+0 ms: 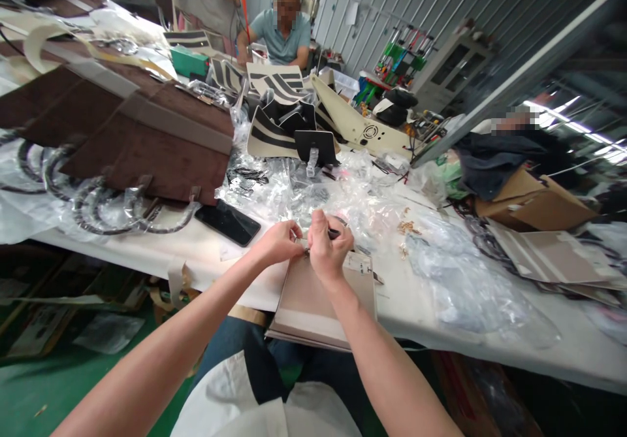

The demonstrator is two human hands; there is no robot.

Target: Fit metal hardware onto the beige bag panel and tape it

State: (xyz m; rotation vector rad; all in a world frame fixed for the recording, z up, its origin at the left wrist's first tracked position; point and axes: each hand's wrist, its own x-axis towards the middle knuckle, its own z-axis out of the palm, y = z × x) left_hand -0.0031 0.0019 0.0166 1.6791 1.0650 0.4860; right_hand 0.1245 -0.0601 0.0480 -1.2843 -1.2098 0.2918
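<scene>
At the near edge of the white table [416, 306], a beige bag [313, 300] lies flat, its lower part hanging over the edge toward the person's lap. Both hands meet at its top rim. The left hand [277, 244] has its fingertips pressed together, pinching the rim of the beige bag. The right hand [329, 249] touches it from the other side, curled tight with the thumb up, closed on a thin dark piece [336, 233] that sticks out past the knuckles. What that piece is cannot be told. A small metal fitting seems to sit where the two hands meet, too small to make out.

Just right of the grip, a white label [357, 264] lies on the bag's top corner. Left of the grip and a little beyond it lies a black phone [228, 221]. Straight beyond the grip is a heap of clear plastic wrap [294, 189]. Further right, small gold fittings [406, 228] are scattered on the table. Far left of the hands lies a brown bag [147, 143]. Well beyond the grip, a co-worker [279, 32] sits at the table's far side.
</scene>
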